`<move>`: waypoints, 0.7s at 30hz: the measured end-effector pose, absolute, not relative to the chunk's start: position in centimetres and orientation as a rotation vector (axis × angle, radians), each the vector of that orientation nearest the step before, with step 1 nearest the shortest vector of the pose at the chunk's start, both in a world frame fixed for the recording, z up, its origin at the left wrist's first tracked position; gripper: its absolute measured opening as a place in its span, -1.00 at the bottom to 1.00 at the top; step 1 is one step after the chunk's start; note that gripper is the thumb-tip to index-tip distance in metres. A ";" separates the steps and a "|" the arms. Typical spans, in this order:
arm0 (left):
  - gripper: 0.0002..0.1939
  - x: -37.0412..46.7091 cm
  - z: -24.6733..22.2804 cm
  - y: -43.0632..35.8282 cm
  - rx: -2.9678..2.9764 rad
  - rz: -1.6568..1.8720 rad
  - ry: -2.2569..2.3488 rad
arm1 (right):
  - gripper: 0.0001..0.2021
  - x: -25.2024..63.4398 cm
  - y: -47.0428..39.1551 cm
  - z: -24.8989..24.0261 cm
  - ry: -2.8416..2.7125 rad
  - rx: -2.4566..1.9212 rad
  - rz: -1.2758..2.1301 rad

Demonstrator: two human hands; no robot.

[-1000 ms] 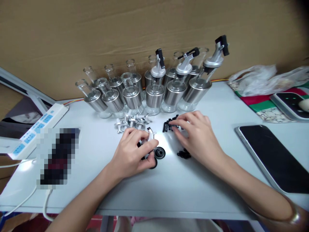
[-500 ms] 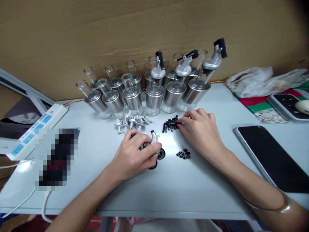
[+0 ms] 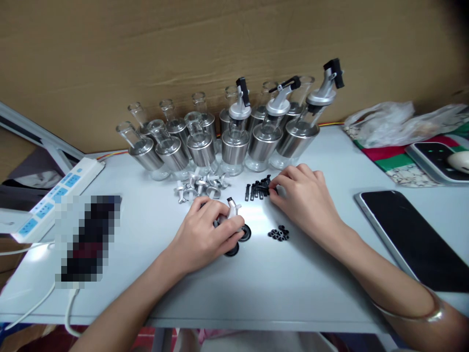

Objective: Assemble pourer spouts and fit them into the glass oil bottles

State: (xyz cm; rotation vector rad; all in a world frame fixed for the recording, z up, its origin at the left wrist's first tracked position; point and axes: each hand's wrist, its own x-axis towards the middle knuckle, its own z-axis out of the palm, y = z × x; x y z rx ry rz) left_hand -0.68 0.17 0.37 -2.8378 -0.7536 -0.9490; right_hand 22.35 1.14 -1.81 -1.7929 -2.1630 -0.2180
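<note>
My left hand (image 3: 207, 232) is closed around a silver pour spout (image 3: 232, 209), whose black-tipped neck stands up between thumb and fingers. Black round seals (image 3: 245, 232) lie on the table beside and partly under this hand. My right hand (image 3: 302, 195) pinches at the right edge of a pile of small black spout levers (image 3: 256, 188); the fingertips partly hide the piece they grip. Between the hands and nearer me is a cluster of small black tubular caps (image 3: 278, 233). More silver spouts (image 3: 201, 186) are heaped beyond my left hand.
Glass bottles with steel bands (image 3: 201, 151) stand in rows at the back; three carry fitted spouts (image 3: 280, 102). A power strip (image 3: 54, 198) and a blurred-out phone-like device (image 3: 88, 239) are left. A large phone (image 3: 410, 234) and plastic bag (image 3: 388, 122) are right.
My right fingertips have shifted slightly within the lever pile, and a few levers at its left side have turned and spread. My left hand stays nearly in place with the spout.
</note>
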 end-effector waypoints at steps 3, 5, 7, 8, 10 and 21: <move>-0.95 -0.6 0.3 0.1 -2.840 -0.934 -0.751 | -0.94 22.1 1.0 -1.4 -2.060 -1.707 -0.016; -0.94 -0.6 0.3 0.1 -2.839 -0.926 -0.748 | -0.97 21.7 0.7 -0.9 -1.933 -1.614 0.320; -0.93 -0.6 0.4 0.1 -2.843 -0.917 -0.745 | -0.98 21.1 0.1 -0.4 -1.757 -1.519 0.715; -0.92 -0.6 0.4 0.2 -2.848 -0.909 -0.740 | -0.98 20.7 -0.2 -0.2 -1.669 -1.475 0.878; -0.91 -0.5 0.5 0.2 -2.856 -0.892 -0.727 | -0.96 20.1 -0.8 0.1 -1.544 -1.394 1.080; -0.87 -0.7 0.3 0.3 -2.921 -0.782 -0.684 | -0.98 19.2 -1.7 0.0 -1.526 -1.343 1.038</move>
